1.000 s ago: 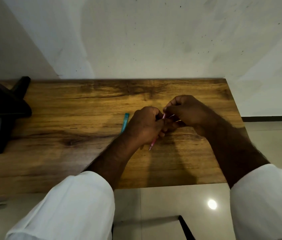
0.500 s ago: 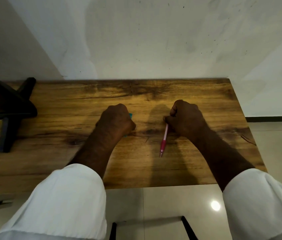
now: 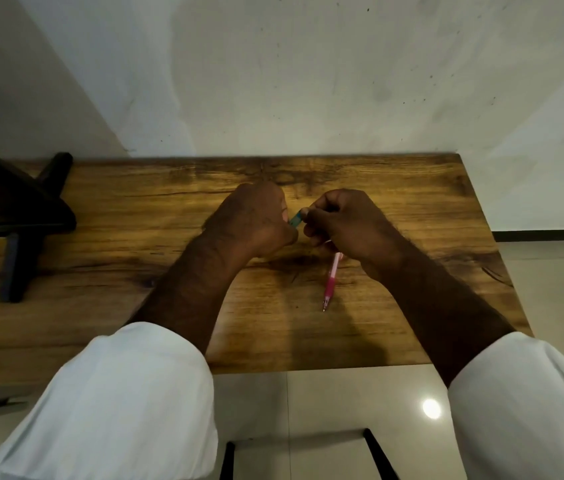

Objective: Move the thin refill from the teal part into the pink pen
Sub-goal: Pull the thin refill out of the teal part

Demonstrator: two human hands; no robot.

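You are holding both hands close together above the middle of the wooden table. Your left hand is curled around the teal part, with only a short end of it showing between the thumb and fingers. Your right hand is meeting that exposed end, its fingertips pinching at it; the thin refill itself is too small and too hidden by the fingers to make out, so you cannot tell whether it is out of the teal part.

The pink pen is lying flat on the table just below your right hand, its upper end tucked under the hand and its tip pointing toward you. Whether that hand is touching it is not clear.

No brand, label or writing is readable on the teal part, the pen or the table.

The table's far edge is running against the white wall, and its right edge is lying well clear of your right forearm. The near edge is crossing beneath both white sleeves. A dark stand is occupying the far left of the table, well apart from your hands, leaving bare wood between it and your left arm.
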